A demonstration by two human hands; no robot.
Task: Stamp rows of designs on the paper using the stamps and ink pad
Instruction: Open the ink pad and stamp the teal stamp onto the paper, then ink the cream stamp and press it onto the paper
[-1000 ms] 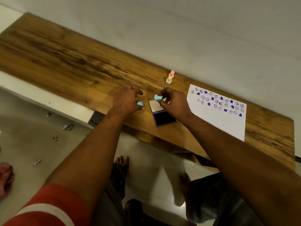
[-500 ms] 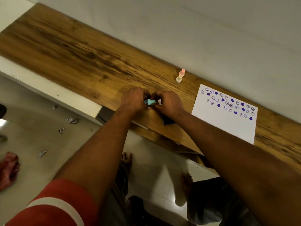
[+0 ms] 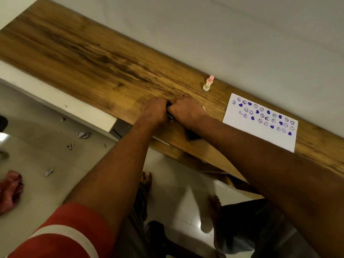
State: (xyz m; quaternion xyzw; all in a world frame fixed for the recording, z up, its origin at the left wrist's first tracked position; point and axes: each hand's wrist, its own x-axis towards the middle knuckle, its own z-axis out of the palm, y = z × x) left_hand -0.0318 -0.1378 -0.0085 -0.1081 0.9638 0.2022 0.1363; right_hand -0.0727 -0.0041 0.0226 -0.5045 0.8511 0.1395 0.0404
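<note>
The left hand (image 3: 153,110) and right hand (image 3: 186,112) are found curled together near the front edge of the brown wooden counter (image 3: 93,58), what they grip not determinable; the white stamped paper sheet (image 3: 260,121) lies toward the counter's right end, nearer the right hand, the dark ink pad (image 3: 193,135) under its wrist.

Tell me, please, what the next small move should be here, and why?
Probably draw the left hand and right hand apart and move the right forearm off the ink pad. The hands are pressed together with fingers curled, hiding whatever they hold; only a dark corner of the pad shows, and the paper is bare below its prints, so inking seems due.
</note>
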